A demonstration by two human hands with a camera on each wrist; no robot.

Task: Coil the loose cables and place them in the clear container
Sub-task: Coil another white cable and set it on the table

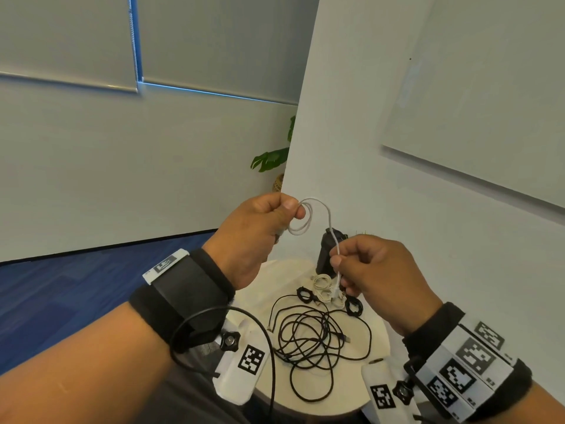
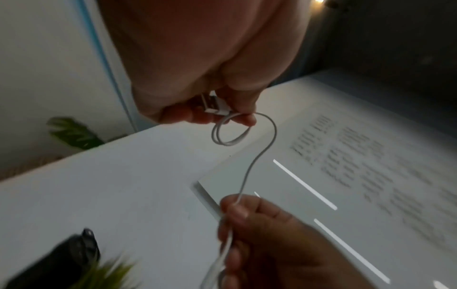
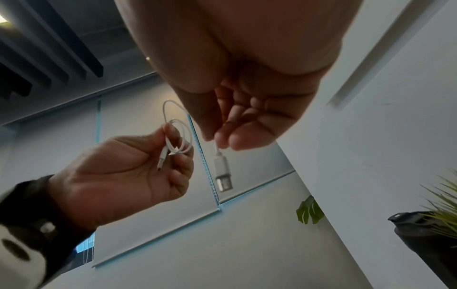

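Above the table, both hands hold one thin white USB cable [image 1: 328,215]. My left hand [image 1: 293,209] pinches a small coil of two or three loops [image 2: 227,135] between thumb and fingers, with one plug tucked in the palm. A free arc of cable runs from the coil to my right hand [image 1: 339,264], which pinches it near the far end. The USB plug [image 3: 223,176] hangs just below the right fingertips. A long black cable [image 1: 315,338] lies loosely tangled on the round white table [image 1: 260,295]. No clear container shows in any view.
A bundled white cable [image 1: 322,286] and two black ring-shaped ties [image 1: 304,293] lie at the table's back. Behind them, a dark pot [image 1: 328,252] stands against the white wall [image 1: 367,148]. Blue carpet [image 1: 61,295] lies to the left.
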